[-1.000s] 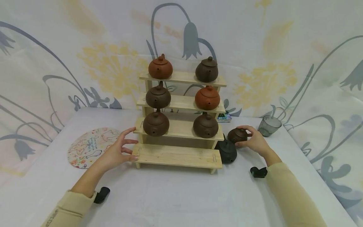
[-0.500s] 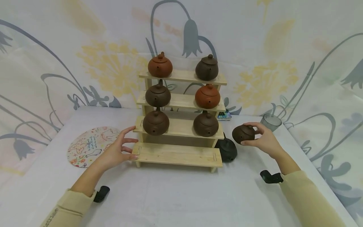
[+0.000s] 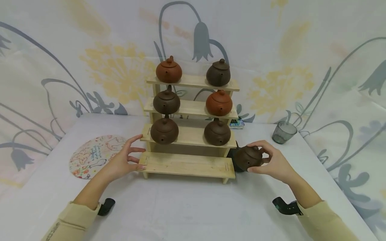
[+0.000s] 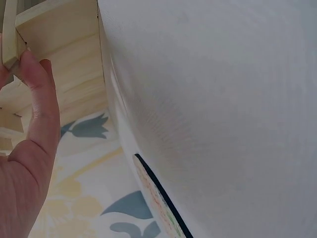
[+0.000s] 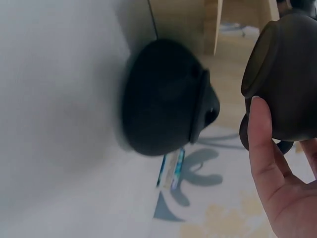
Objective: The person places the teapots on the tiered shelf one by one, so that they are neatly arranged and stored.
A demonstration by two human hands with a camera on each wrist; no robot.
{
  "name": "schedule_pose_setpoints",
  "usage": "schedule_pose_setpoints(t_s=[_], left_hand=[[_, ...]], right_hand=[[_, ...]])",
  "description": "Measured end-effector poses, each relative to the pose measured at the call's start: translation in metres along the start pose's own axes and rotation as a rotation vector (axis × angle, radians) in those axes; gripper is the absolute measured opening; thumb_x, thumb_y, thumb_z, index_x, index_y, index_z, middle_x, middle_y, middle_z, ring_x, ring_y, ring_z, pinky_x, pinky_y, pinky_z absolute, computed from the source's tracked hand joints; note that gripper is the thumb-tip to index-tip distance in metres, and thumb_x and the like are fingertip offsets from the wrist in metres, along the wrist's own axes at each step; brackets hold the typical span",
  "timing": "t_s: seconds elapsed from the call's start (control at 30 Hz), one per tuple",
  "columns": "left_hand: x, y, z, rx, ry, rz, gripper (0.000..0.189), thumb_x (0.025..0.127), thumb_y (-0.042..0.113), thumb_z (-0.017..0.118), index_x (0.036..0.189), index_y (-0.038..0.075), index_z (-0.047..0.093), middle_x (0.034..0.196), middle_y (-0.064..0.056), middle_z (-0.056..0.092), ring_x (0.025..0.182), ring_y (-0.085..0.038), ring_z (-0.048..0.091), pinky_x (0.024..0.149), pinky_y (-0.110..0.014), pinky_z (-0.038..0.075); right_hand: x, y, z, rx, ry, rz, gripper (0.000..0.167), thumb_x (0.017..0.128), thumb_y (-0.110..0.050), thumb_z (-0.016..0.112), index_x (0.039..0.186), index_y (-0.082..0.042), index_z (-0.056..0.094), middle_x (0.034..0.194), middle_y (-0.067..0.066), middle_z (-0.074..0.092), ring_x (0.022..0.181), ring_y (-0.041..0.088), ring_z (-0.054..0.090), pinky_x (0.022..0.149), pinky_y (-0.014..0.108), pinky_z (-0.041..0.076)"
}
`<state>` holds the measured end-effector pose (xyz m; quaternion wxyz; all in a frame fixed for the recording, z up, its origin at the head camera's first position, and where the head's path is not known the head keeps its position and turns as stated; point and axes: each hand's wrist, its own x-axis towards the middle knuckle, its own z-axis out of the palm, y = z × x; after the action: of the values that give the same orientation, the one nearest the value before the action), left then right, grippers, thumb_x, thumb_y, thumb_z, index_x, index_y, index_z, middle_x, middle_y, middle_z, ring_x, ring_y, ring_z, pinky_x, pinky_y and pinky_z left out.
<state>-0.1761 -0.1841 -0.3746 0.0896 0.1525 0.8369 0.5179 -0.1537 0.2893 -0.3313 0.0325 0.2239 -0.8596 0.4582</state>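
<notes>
A stepped wooden display stand stands mid-table, teapots on its three upper tiers. At its left end my left hand grips the bottom board, thumb at the front and fingers behind; the left wrist view shows the thumb against the wood. My right hand holds a small dark brown teapot by its handle side, off the table at the stand's right. Behind it, partly hidden in the head view, a black teapot sits on the table; the right wrist view shows it apart from the held one.
The stand bears a reddish teapot and a grey-brown one on top, with others below. A grey glass is at the back right. A round patterned mat lies left, and a small colourful box behind the stand.
My right hand has lifted the brown teapot off the table, drawn it right, then brought it forward and left in front of the black teapot. My left hand stays at the stand.
</notes>
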Motion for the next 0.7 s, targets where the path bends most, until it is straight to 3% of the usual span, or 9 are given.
schedule_pose_setpoints(t_s=[0.27,0.53,0.7], left_hand=[[-0.001,-0.001,-0.001,-0.001,-0.001,0.001,0.100,0.076,0.001,0.075,0.148,0.028,0.012,0.130,-0.027,0.046,0.089,-0.028,0.060,0.068,-0.035,0.049],[-0.001,0.001,0.000,-0.013,0.002,0.002,0.099,0.076,-0.002,0.074,0.148,0.026,0.012,0.130,-0.028,0.045,0.088,-0.028,0.060,0.066,-0.033,0.050],[-0.001,0.002,0.000,-0.013,0.001,-0.008,0.100,0.076,-0.002,0.074,0.148,0.025,0.011,0.130,-0.028,0.044,0.088,-0.028,0.060,0.066,-0.033,0.050]], right_hand=[[0.006,-0.014,0.023,0.025,-0.095,-0.097,0.061,0.065,-0.004,0.084,0.119,-0.009,0.056,0.118,0.003,0.051,0.095,0.016,0.048,0.068,0.031,0.050],[0.017,-0.029,0.046,0.055,-0.187,-0.130,0.061,0.066,-0.011,0.084,0.120,-0.016,0.056,0.121,0.001,0.050,0.107,0.015,0.047,0.073,0.036,0.049],[0.024,-0.035,0.066,0.087,-0.228,-0.161,0.059,0.066,-0.013,0.084,0.117,-0.016,0.057,0.122,0.001,0.051,0.106,0.018,0.046,0.072,0.035,0.049]])
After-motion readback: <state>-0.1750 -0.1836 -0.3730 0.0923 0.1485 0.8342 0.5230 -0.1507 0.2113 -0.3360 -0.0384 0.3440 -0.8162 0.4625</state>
